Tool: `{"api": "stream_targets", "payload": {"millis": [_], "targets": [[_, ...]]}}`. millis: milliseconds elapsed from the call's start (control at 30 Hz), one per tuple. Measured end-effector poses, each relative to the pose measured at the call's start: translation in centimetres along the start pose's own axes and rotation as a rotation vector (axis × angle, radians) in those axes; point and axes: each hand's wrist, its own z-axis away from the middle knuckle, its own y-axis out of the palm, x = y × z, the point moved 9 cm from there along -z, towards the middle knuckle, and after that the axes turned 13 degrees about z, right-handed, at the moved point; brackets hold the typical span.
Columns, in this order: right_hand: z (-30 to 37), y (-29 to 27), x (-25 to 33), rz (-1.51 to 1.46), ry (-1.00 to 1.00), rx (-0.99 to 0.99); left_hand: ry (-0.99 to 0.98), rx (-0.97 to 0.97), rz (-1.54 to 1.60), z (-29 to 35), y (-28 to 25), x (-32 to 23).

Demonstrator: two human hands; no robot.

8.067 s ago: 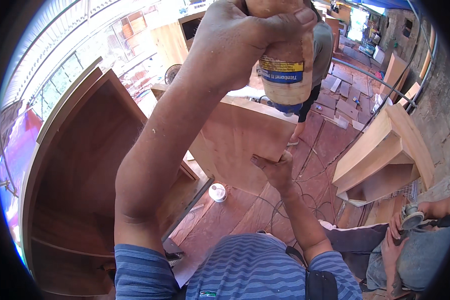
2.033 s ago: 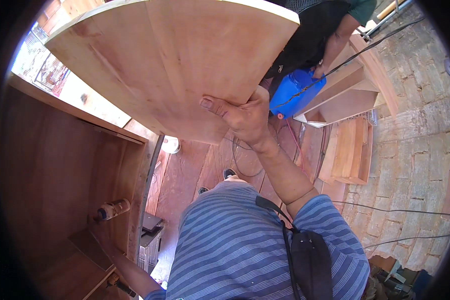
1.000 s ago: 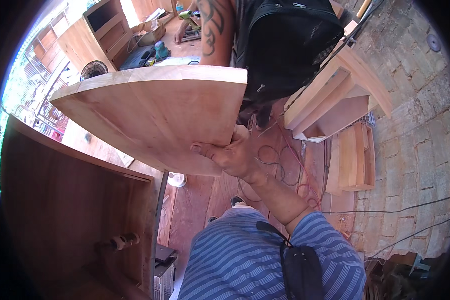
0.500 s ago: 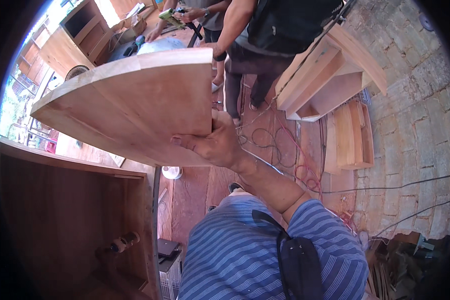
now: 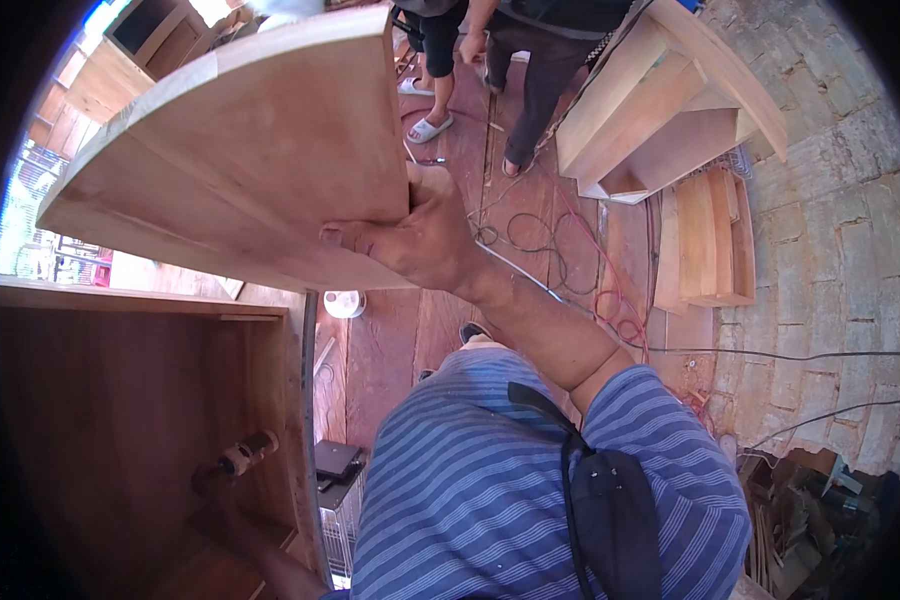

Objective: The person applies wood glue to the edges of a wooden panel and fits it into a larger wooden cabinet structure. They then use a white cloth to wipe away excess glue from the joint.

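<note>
My right hand (image 5: pixel 425 235) is closed on the near right corner of a thick wooden panel (image 5: pixel 240 170) with a curved far edge, its thumb lying across the face. The panel stands tilted above an open wooden cabinet (image 5: pixel 297 400) at the left; whether the two are joined I cannot tell. Inside the shaded cabinet, my left hand (image 5: pixel 213 482) is wrapped round a short cylindrical object (image 5: pixel 250 453) with a pale body and a dark band. Its exact kind does not show, and shadow hides most of the fingers.
Two people (image 5: pixel 530 80) stand beyond the panel. Loose cables (image 5: pixel 540 245) lie coiled on the reddish plank floor (image 5: pixel 450 320). Wooden cabinet pieces (image 5: pixel 705 240) line the right, beside a brick surface (image 5: pixel 820 250). A white round container (image 5: pixel 345 303) sits below the panel.
The scene has shifted upward in the picture. A person's hand that was by the panel's far corner now hangs at their side, apart from it. Both my hands keep their grips.
</note>
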Motion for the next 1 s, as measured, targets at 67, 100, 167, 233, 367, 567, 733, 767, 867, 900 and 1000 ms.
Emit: {"api": "stream_targets", "payload": {"millis": [67, 100, 167, 233, 367, 567, 733, 767, 867, 900, 1000], "targets": [[-0.4, 0.8, 0.2, -0.011, -0.039, 0.035, 0.012, -0.064, -0.07, 2.3, -1.1, -0.4], [-0.6, 0.6, -0.1, -0.003, -0.051, 0.034, 0.078, -0.131, -0.096, 2.5, -1.5, -0.4], [0.0, 0.0, -0.5, 0.029, -0.051, 0.004, -0.5, -0.114, 0.428, -1.5, -2.9, -1.5], [-0.1, 0.4, -0.3, -0.005, -0.04, 0.015, -0.878, -0.095, 0.751, 1.1, -2.2, -0.6], [-0.1, 0.5, -0.4, -0.028, -0.033, -0.013, -1.006, -0.163, 1.007, 2.5, -0.7, 0.7], [-0.5, 0.7, -0.3, -0.044, -0.066, -0.008, -0.832, -0.035, 0.941, 4.1, -1.1, 4.1], [-0.2, 0.3, -0.4, -0.029, -0.034, -0.024, -0.86, -0.086, 0.899, 2.9, -1.1, 2.8], [-0.2, 0.4, -0.4, -0.015, -0.035, 0.0, -0.863, -0.093, 0.883, 2.9, -1.1, 2.6], [-0.2, 0.4, -0.7, 0.047, -0.039, 0.018, -0.84, -0.111, 0.805, 3.5, -1.8, 2.2], [-0.1, 0.3, -1.2, 0.085, -0.042, -0.015, -0.81, -0.111, 0.767, 3.2, -1.8, 2.0], [1.1, 0.8, -1.8, 0.442, -0.182, 0.071, -0.641, -0.128, 0.5, 1.7, -3.5, 0.0]]}}
